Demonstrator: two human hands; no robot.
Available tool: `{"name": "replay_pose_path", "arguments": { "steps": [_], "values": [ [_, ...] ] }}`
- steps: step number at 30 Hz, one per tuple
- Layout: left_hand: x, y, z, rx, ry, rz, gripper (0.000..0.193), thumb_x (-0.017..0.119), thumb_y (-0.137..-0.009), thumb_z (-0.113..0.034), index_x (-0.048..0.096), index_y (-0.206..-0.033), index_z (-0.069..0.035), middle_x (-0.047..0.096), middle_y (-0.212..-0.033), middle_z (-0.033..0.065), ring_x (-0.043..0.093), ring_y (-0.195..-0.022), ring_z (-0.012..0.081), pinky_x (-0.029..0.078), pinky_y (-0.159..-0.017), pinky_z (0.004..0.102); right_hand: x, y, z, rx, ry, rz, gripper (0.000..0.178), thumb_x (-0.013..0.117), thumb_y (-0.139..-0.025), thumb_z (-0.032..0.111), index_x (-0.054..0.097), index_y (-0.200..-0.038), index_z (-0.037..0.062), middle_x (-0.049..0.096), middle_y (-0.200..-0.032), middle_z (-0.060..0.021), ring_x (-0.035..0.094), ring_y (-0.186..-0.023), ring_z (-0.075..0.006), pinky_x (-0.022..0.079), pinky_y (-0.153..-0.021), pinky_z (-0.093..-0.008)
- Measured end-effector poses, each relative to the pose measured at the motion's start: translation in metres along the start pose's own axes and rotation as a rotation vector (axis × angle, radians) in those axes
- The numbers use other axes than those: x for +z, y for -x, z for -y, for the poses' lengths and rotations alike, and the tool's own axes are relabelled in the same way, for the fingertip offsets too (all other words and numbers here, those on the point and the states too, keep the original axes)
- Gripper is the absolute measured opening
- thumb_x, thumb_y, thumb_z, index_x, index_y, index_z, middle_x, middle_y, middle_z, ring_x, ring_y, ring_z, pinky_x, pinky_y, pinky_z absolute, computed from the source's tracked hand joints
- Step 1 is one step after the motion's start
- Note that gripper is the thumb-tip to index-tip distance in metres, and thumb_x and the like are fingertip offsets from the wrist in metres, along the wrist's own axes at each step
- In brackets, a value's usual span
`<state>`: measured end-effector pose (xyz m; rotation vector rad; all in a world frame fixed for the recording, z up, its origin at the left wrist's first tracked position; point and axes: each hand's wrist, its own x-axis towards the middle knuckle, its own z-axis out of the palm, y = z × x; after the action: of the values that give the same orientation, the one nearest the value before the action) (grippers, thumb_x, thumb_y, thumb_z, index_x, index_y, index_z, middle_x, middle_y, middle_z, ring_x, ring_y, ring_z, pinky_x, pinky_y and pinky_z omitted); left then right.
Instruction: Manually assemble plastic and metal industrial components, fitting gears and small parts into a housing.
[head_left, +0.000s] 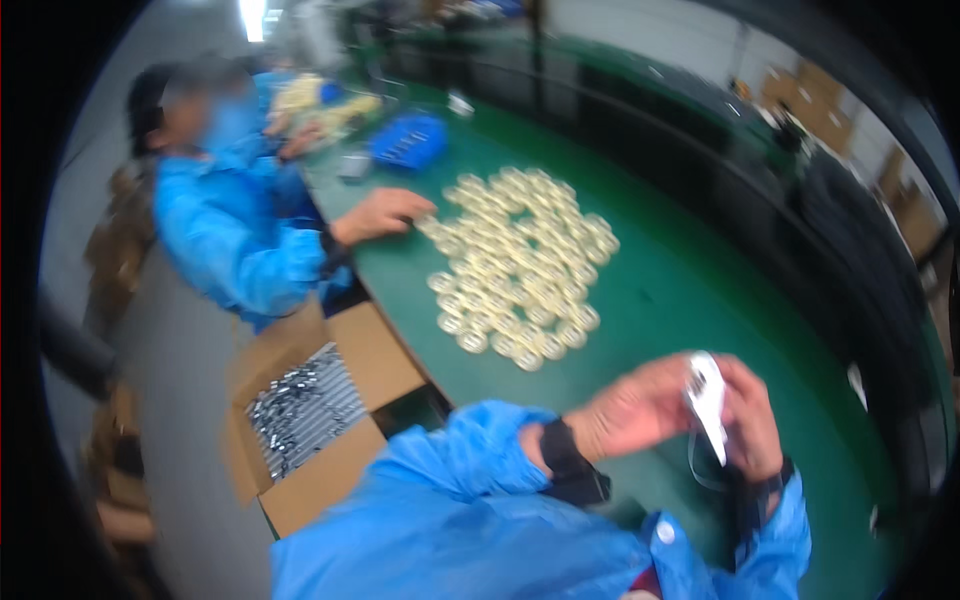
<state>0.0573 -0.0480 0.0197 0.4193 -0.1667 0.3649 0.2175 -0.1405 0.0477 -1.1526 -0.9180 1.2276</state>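
Above the near part of the green table, a white tapered piece (708,408) is held up between my hands. It has a rounded top with a dark spot and narrows to a point below; its exact kind is not clear in the blur. My left hand (640,408) closes on it from the left with the fingers together. From the right, my right hand (752,418) wraps round the other side, its fingertips partly hidden behind the piece. A thin pale loop (697,470) hangs beneath it. Several cream round pieces (520,265) lie in a flat cluster farther off.
A co-worker in a blue smock (235,230) reaches a hand (385,214) to the cluster's left edge. Beyond it sits a blue bin (408,140). An open cardboard box (372,355) of shiny metal pieces stands left of the green table (690,290). A dark ledge runs along the far side.
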Motion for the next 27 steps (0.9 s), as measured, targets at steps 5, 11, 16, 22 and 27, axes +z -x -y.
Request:
{"name": "replay_pose_path", "arguments": {
  "steps": [5, 11, 16, 22, 27],
  "values": [
    [0.01, 0.005, -0.006, 0.025, -0.137, -0.177, 0.052, 0.057, -0.091, -0.033, 0.048, -0.127, 0.004, 0.058, -0.118, 0.0209, 0.057, -0.112, 0.0324, 0.043, -0.1, 0.0449, -0.008, 0.001, 0.034, -0.215, 0.16, -0.094, 0.039, 0.069, -0.081, 0.003, 0.056, -0.118, -0.003, 0.061, -0.111, -0.0097, 0.06, -0.102, -0.0165, 0.047, -0.093, -0.0301],
    [0.001, 0.005, -0.005, -0.056, -0.25, -0.154, 0.046, 0.05, -0.097, -0.035, 0.05, -0.126, 0.0, 0.06, -0.12, 0.0145, 0.06, -0.109, 0.027, 0.047, -0.097, 0.0413, -0.005, 0.007, 0.031, -0.327, 0.399, 0.018, 0.04, 0.073, -0.079, 0.004, 0.061, -0.116, -0.0015, 0.063, -0.105, -0.0075, 0.059, -0.09, -0.0128, 0.047, -0.079, -0.0258],
    [0.003, 0.006, -0.004, -0.066, -0.286, -0.156, 0.045, 0.049, -0.098, -0.036, 0.052, -0.125, 0.0, 0.059, -0.12, 0.011, 0.061, -0.106, 0.0227, 0.048, -0.097, 0.0398, -0.003, 0.008, 0.027, -0.351, 0.478, 0.054, 0.034, 0.075, -0.077, 0.005, 0.065, -0.109, -0.0011, 0.065, -0.102, -0.0088, 0.059, -0.091, -0.0148, 0.047, -0.078, -0.0276],
    [0.002, 0.006, -0.003, -0.088, -0.298, -0.167, 0.047, 0.049, -0.098, -0.036, 0.052, -0.126, 0.001, 0.06, -0.117, 0.0103, 0.061, -0.105, 0.0223, 0.048, -0.096, 0.0384, -0.001, 0.006, 0.024, -0.398, 0.513, 0.062, 0.033, 0.075, -0.075, 0.005, 0.067, -0.107, -0.0015, 0.065, -0.103, -0.0102, 0.059, -0.092, -0.0164, 0.048, -0.078, -0.0291],
    [-0.001, 0.006, -0.002, -0.083, -0.297, -0.175, 0.042, 0.051, -0.097, -0.034, 0.054, -0.121, 0.0, 0.062, -0.109, 0.0093, 0.063, -0.101, 0.0216, 0.049, -0.093, 0.0374, -0.002, 0.005, 0.019, -0.439, 0.559, 0.018, 0.03, 0.076, -0.074, 0.005, 0.069, -0.103, 0.0002, 0.065, -0.104, -0.0105, 0.06, -0.091, -0.0171, 0.049, -0.077, -0.0297]
  ]
}}
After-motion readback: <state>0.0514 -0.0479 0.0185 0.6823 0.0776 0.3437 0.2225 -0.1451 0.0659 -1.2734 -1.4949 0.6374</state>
